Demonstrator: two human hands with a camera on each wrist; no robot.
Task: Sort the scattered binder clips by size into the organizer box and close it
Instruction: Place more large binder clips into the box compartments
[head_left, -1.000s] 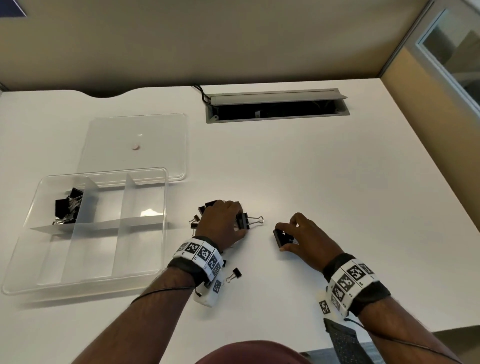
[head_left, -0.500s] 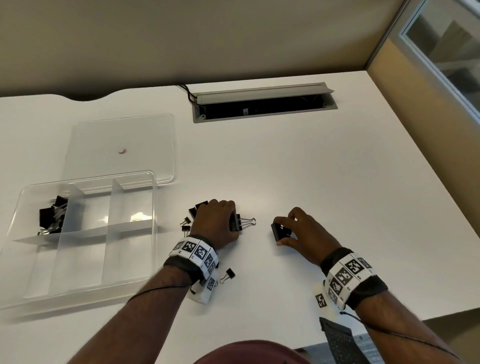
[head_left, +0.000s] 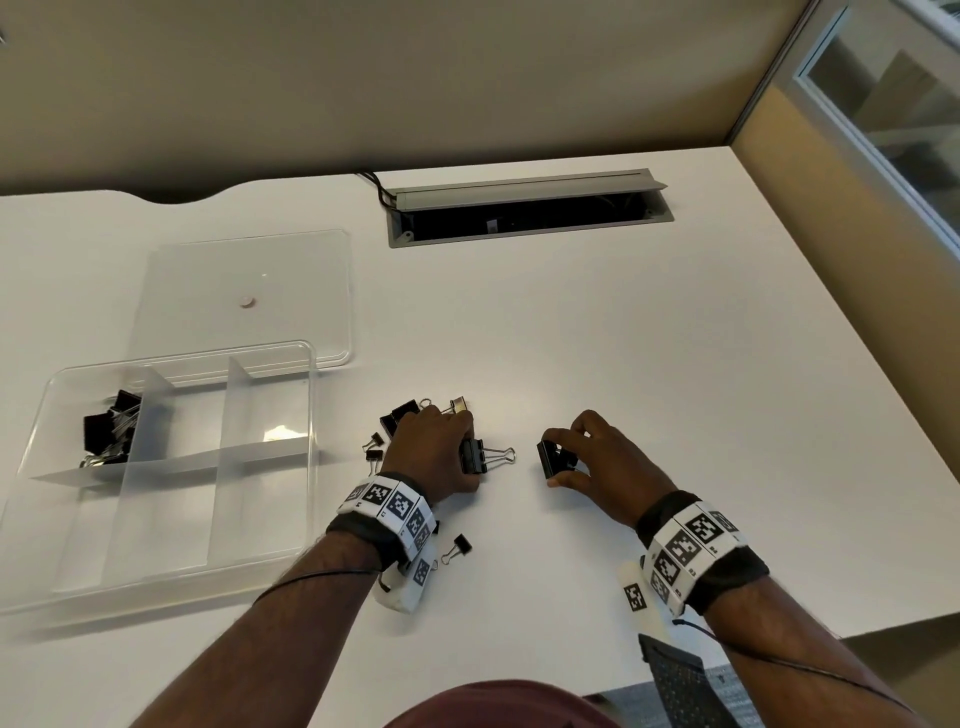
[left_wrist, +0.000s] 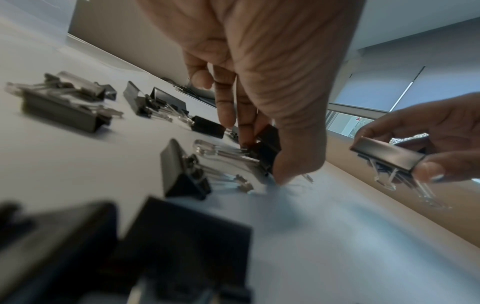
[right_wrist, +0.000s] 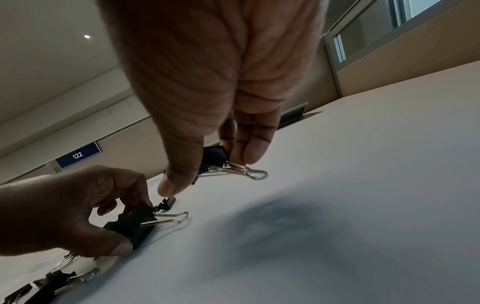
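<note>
My left hand (head_left: 441, 452) pinches a large black binder clip (head_left: 474, 456) on the white table, its wire handles pointing right; the same clip (left_wrist: 262, 152) shows in the left wrist view. My right hand (head_left: 587, 457) pinches another large black binder clip (head_left: 553, 458), held just above the table (right_wrist: 213, 156). Several more black clips (head_left: 397, 418) lie around and under my left hand, and a small one (head_left: 460, 546) sits by my left wrist. The clear organizer box (head_left: 171, 566) stands open at the left with several clips (head_left: 106, 431) in its far-left compartment.
The clear lid (head_left: 244, 296) lies flat behind the box. A grey cable hatch (head_left: 524, 213) is open at the table's far middle. The table's right edge (head_left: 852, 332) runs diagonally beside a tan wall. A dark object (head_left: 675, 680) sits below the near edge.
Both hands stay almost in place on their clips. The camera view has shifted, so the box and hatch sit slightly differently in the picture.
</note>
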